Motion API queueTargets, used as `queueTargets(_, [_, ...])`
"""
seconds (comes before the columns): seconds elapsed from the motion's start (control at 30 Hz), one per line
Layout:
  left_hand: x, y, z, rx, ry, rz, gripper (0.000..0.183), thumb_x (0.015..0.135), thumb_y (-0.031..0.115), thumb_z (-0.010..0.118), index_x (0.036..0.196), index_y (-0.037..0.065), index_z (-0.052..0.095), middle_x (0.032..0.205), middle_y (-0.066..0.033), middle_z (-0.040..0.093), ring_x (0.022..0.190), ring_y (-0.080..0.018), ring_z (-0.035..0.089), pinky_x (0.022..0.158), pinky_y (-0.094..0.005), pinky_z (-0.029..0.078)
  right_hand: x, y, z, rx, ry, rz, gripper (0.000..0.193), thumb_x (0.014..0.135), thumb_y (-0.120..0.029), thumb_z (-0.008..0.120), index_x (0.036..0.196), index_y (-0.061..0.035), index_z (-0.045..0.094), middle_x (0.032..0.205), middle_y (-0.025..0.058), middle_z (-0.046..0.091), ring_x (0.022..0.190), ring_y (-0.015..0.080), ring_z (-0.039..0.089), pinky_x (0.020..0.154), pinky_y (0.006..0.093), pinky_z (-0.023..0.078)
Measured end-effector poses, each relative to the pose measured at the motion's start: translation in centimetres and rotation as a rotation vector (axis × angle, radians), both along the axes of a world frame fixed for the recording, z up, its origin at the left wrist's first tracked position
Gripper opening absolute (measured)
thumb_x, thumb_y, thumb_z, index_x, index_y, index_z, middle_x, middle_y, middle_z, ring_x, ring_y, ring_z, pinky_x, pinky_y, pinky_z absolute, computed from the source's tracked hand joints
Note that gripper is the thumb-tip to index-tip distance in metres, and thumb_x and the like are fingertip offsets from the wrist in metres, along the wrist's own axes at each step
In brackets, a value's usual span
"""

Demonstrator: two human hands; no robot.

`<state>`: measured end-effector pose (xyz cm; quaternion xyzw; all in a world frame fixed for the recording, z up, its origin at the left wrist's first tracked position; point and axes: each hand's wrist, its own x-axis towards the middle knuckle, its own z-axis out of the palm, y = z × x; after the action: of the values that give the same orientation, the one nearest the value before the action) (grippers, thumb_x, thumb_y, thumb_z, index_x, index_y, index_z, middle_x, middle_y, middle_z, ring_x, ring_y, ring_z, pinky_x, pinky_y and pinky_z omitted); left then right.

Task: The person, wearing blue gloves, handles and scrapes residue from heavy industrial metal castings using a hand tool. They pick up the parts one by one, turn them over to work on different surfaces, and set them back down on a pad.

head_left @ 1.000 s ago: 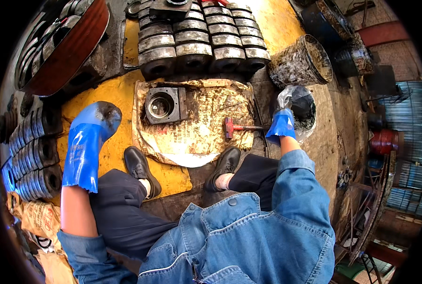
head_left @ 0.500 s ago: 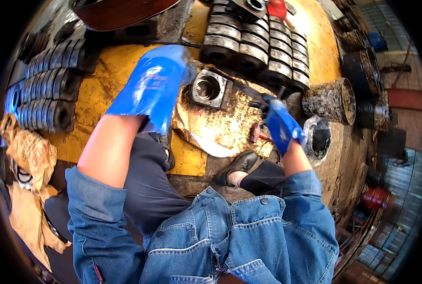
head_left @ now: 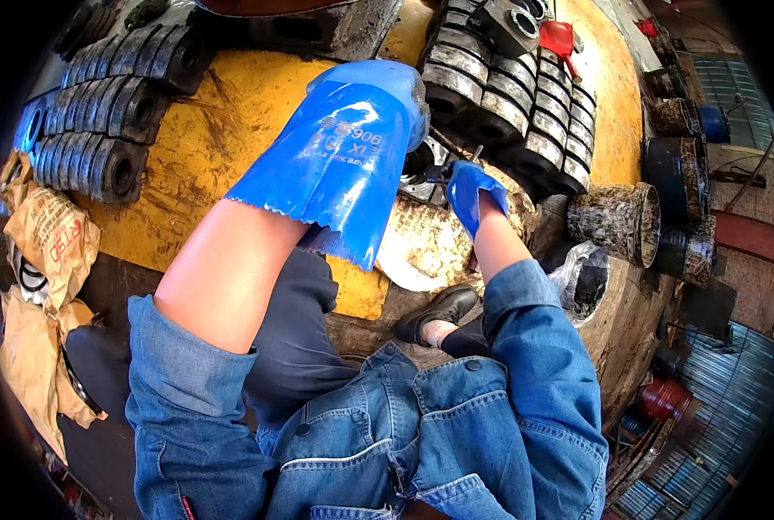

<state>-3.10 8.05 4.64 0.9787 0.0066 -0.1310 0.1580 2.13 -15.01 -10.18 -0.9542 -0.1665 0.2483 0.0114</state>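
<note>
A long blue rubber glove covers my left hand [head_left: 365, 130], which reaches to the left side of a metal block with a round bore [head_left: 417, 166]. Its fingers are hidden behind the glove and the block. My right hand [head_left: 472, 198], in a blue glove too, closes around a dark hand tool [head_left: 441, 172] held at the block's right side. The tool's exact kind does not show. Beneath the block lies a round, oil-stained work surface [head_left: 426, 238], in front of my shoes.
Rows of dark ring-shaped metal blocks stand at the far right [head_left: 508, 100] and the far left [head_left: 101, 165]. A red scoop-like thing [head_left: 558, 39] rests on the right rows. Grimy buckets [head_left: 617, 221] and a plastic-lined container [head_left: 582, 282] stand right. Brown paper bags [head_left: 53, 238] lie left.
My left hand has shifted right, onto the block, and now covers part of it. My right hand has moved left with the dark tool, up to the block. The view has shifted slightly.
</note>
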Motion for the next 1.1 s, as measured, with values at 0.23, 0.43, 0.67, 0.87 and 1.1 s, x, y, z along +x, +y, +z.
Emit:
queueTargets(0.23, [-0.8,0.0,3.2,-0.012,0.090,0.243,0.036,0.085,0.041,0.059,0.106,0.014,0.070,0.107,-0.0124,0.068,0.096,-0.0332,0.065,0.084,-0.0417,0.054,4.3,2.1,-4.7,-0.120,-0.137,0.261,0.019,0.083,-0.011,0.056,0.093,-0.0052,0.070,0.096,0.0223,0.068,0.091,0.0369,0.067,0.077,0.0400,0.054])
queueTargets(0.43, [-0.5,0.7,1.2,0.020,0.052,0.125,0.036,0.085,0.040,0.060,0.107,0.014,0.070,0.107,-0.0120,0.068,0.097,-0.0331,0.065,0.085,-0.0418,0.053,5.9,2.3,-6.7,-0.190,-0.211,0.512,0.018,0.081,-0.012,0.058,0.092,-0.0051,0.071,0.091,0.0190,0.069,0.086,0.0352,0.068,0.075,0.0403,0.055])
queueTargets(0.67, [0.2,-0.3,1.2,0.033,0.067,0.127,0.035,0.085,0.040,0.060,0.107,0.014,0.070,0.107,-0.0121,0.068,0.097,-0.0330,0.065,0.085,-0.0417,0.053,5.9,2.0,-7.9,0.171,0.045,-0.042,0.030,0.084,-0.026,0.061,0.101,-0.0024,0.067,0.092,0.0228,0.068,0.080,0.0386,0.066,0.071,0.0412,0.051])
queueTargets(0.87, [-0.1,-0.1,1.4,0.067,0.106,0.161,0.035,0.085,0.040,0.060,0.107,0.014,0.070,0.107,-0.0122,0.068,0.097,-0.0330,0.065,0.085,-0.0417,0.053,2.7,4.4,-0.9,0.233,0.098,0.023,0.033,0.091,-0.027,0.048,0.111,-0.0074,0.066,0.112,0.0185,0.065,0.103,0.0365,0.063,0.085,0.0391,0.051])
queueTargets(1.1, [0.0,-1.2,1.4,0.074,0.132,0.167,0.035,0.085,0.039,0.061,0.107,0.014,0.070,0.107,-0.0123,0.068,0.097,-0.0330,0.065,0.085,-0.0417,0.053,2.8,2.8,-0.5,0.164,0.084,0.129,0.030,0.092,-0.022,0.048,0.109,-0.0082,0.067,0.108,0.0163,0.068,0.100,0.0326,0.065,0.083,0.0370,0.052])
